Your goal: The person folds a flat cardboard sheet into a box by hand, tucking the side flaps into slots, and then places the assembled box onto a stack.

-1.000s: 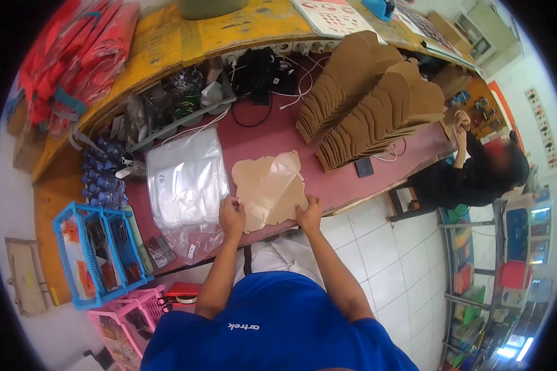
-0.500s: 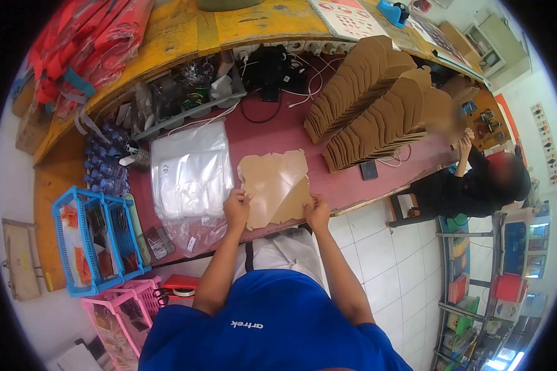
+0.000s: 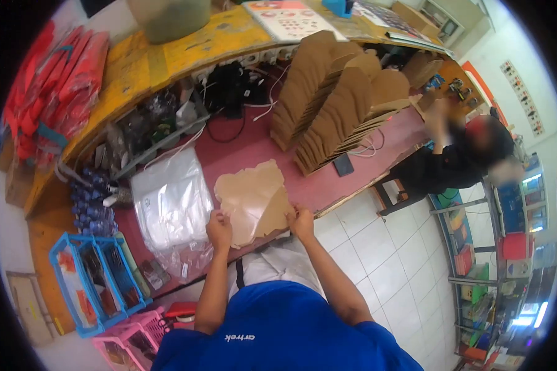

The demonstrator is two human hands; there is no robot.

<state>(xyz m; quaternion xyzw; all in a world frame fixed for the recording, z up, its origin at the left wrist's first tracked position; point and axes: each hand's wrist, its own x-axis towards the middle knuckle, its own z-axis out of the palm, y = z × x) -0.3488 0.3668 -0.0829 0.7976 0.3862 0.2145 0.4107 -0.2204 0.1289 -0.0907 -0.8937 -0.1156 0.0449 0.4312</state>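
A flat brown cardboard sheet [image 3: 254, 201] with an uneven, notched outline lies at the table's front edge, close to my body. Light glares off its surface. My left hand [image 3: 219, 229] pinches the sheet's left edge, thumb on top. On the opposite side, my right hand [image 3: 301, 221] has its fingers closed on the right edge. Just left of the sheet is a stack of clear plastic bags [image 3: 174, 198], near my left hand. Standing rows of cut brown cardboard pieces [image 3: 337, 114] are farther back to the right.
A blue basket [image 3: 96, 284] and a pink basket [image 3: 127, 340] stand at left. A phone [image 3: 343, 165] lies near white cables on the red tabletop [image 3: 241, 143]. Behind runs a yellow shelf [image 3: 223, 38]. A co-worker in black [image 3: 442, 170] is at the table's right end.
My view has turned, so the table appears shifted left and tilted. Both hands keep their hold on the cardboard sheet. The co-worker's hands have moved.
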